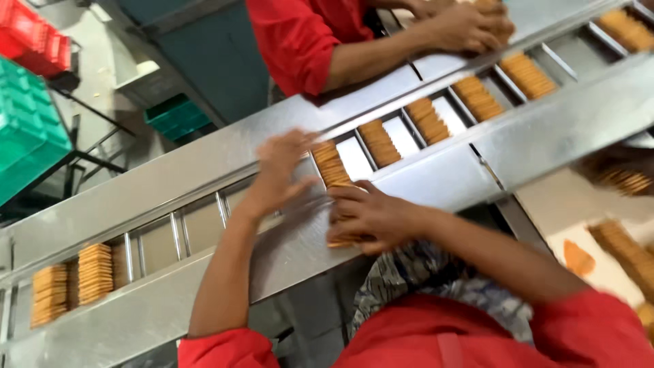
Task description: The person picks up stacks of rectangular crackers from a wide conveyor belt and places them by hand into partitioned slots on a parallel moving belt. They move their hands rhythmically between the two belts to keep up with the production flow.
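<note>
- The steel conveyor (204, 160) runs across the scene from near left up to far right, with a channel down its middle split by thin dividers into pockets.
- A green crate (27, 129) sits far left, with a red crate (37, 37) beyond it, both well apart from my hands.
- A co-worker in a red sleeve (300, 37) stands on the far side of the line; that person's hand (470, 27) rests on biscuits at the far right end.
- Biscuit stacks fill the pockets to the right of my hands, one after another toward the far right; two more stacks (75, 279) lie in the channel at the near left.
- More biscuits lie in a loose row (627, 252) on a surface at the near right, blurred.
- My left hand (283, 170) is spread wide with fingers apart, holding nothing, hovering over the channel just left of a biscuit stack (330, 163).
- My right hand (371, 215) is curled around another small pile of biscuits (340, 240) on the near ledge of the conveyor; the biscuits peek out under my fingers.
- That pocket stack lies between my two hands, just beyond my right hand's fingertips and touching or nearly touching my left.
</note>
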